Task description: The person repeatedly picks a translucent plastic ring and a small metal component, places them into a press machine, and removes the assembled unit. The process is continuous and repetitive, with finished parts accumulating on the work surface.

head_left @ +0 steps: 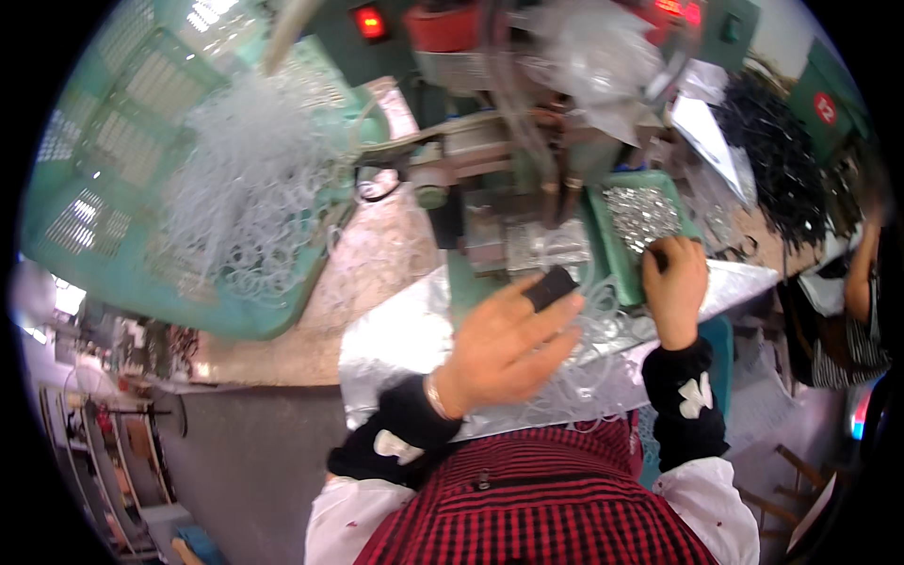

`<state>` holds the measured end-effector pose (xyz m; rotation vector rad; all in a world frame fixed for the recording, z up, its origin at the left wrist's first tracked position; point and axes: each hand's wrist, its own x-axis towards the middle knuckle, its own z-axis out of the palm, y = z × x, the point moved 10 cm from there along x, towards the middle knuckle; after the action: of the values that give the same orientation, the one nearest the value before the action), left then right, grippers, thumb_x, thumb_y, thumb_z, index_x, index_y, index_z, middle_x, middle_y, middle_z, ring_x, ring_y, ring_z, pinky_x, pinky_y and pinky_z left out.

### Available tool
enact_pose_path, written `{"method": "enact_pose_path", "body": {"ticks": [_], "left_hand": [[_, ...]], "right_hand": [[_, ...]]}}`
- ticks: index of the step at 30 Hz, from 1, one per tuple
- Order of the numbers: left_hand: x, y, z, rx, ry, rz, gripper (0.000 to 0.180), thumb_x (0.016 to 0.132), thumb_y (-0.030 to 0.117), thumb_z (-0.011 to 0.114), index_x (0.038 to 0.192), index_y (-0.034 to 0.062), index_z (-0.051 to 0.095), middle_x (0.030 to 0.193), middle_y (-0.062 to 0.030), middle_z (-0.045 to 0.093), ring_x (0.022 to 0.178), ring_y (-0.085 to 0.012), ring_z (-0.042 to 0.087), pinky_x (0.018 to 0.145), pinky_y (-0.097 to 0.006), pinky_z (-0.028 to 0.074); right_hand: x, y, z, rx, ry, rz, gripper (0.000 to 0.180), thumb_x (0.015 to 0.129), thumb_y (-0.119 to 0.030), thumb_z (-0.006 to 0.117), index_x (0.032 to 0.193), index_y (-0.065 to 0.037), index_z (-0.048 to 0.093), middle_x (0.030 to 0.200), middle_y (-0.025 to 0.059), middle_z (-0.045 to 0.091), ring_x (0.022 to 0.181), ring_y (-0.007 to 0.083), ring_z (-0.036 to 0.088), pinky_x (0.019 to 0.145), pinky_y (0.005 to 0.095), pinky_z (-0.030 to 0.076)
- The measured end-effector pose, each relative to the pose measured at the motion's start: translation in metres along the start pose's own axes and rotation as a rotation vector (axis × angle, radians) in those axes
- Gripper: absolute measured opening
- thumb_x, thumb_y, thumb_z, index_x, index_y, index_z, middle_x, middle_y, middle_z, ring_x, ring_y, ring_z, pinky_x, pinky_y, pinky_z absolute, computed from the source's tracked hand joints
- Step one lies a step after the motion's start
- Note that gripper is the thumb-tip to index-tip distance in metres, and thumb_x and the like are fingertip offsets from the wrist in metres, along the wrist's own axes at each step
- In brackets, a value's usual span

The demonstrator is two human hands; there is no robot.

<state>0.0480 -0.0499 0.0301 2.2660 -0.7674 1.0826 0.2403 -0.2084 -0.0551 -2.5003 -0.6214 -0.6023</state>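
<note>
My left hand [508, 347] is spread over the front of the workbench, fingers stretched out and a black wrap [549, 288] around one of them. Beside its fingertips lie clear plastic loops [603, 325] on a silvery foil sheet [400, 330]. My right hand [678, 287] is at the near edge of a green tray [603, 226] with small shiny metal pieces [640, 215] in it. Its fingers are curled together by the pieces; what they pinch, if anything, is too small to make out. Just beyond my left hand sits the metal block of a bench machine [485, 235].
A big green basket [141, 273] full of translucent loops [250, 179] stands at the left. Black strips [767, 141] are heaped at the far right. Behind the machine are a plastic bag [598, 56] and a red container [443, 28]. Another person's arm [862, 268] shows at the right rim.
</note>
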Motion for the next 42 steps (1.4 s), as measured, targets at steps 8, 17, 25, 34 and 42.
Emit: {"method": "enact_pose_path", "body": {"ticks": [8, 17, 25, 34, 42], "left_hand": [[-0.048, -0.022, -0.135, 0.673, 0.431, -0.556, 0.017, 0.085, -0.007, 0.065, 0.099, 0.0004, 0.066, 0.109, -0.0154, 0.067, 0.101, -0.0291, 0.061, 0.093, -0.039, 0.045], [-0.138, -0.21, -0.087, 0.842, -0.1, -0.897, 0.005, 0.082, 0.007, 0.069, 0.084, 0.0033, 0.068, 0.115, -0.0132, 0.065, 0.108, -0.0337, 0.055, 0.092, -0.044, 0.044], [-0.175, -0.194, -0.159, 0.258, 0.595, -1.215, 0.016, 0.098, 0.017, 0.059, 0.093, 0.0021, 0.058, 0.085, -0.0056, 0.061, 0.069, -0.0126, 0.052, 0.064, -0.027, 0.046], [-0.307, -0.268, -0.173, 0.068, 0.472, -1.487, 0.017, 0.101, 0.02, 0.055, 0.102, 0.0033, 0.053, 0.081, -0.0062, 0.062, 0.06, -0.0141, 0.061, 0.048, -0.027, 0.05], [-0.126, -0.146, -0.112, -0.156, 0.733, -0.942, 0.008, 0.101, 0.008, 0.057, 0.106, 0.0025, 0.054, 0.097, -0.0088, 0.063, 0.084, -0.0147, 0.065, 0.074, -0.03, 0.058]], "right_hand": [[-0.021, 0.025, -0.002, 0.583, 0.079, 0.254, 0.014, 0.089, 0.001, 0.067, 0.102, 0.001, 0.066, 0.09, 0.0071, 0.066, 0.084, 0.0153, 0.059, 0.078, 0.0279, 0.048], [0.0, -0.006, 0.014, 0.645, 0.097, 0.162, 0.013, 0.088, -0.002, 0.067, 0.101, 0.0, 0.069, 0.096, 0.0111, 0.069, 0.091, 0.0228, 0.066, 0.083, 0.0317, 0.05], [-0.06, 0.065, -0.049, 0.352, 0.196, 0.21, 0.016, 0.083, 0.004, 0.069, 0.098, 0.002, 0.069, 0.095, 0.0087, 0.068, 0.091, 0.0202, 0.063, 0.085, 0.031, 0.047], [0.016, -0.066, -0.048, 0.844, -0.106, 0.009, 0.017, 0.079, 0.0, 0.07, 0.095, 0.001, 0.072, 0.091, 0.01, 0.069, 0.088, 0.0217, 0.064, 0.082, 0.0316, 0.049], [0.031, -0.101, 0.006, 1.304, -0.101, 0.209, 0.037, 0.081, 0.003, 0.071, 0.116, 0.003, 0.059, 0.092, 0.0037, 0.064, 0.09, 0.0103, 0.061, 0.083, 0.0243, 0.048]]}}
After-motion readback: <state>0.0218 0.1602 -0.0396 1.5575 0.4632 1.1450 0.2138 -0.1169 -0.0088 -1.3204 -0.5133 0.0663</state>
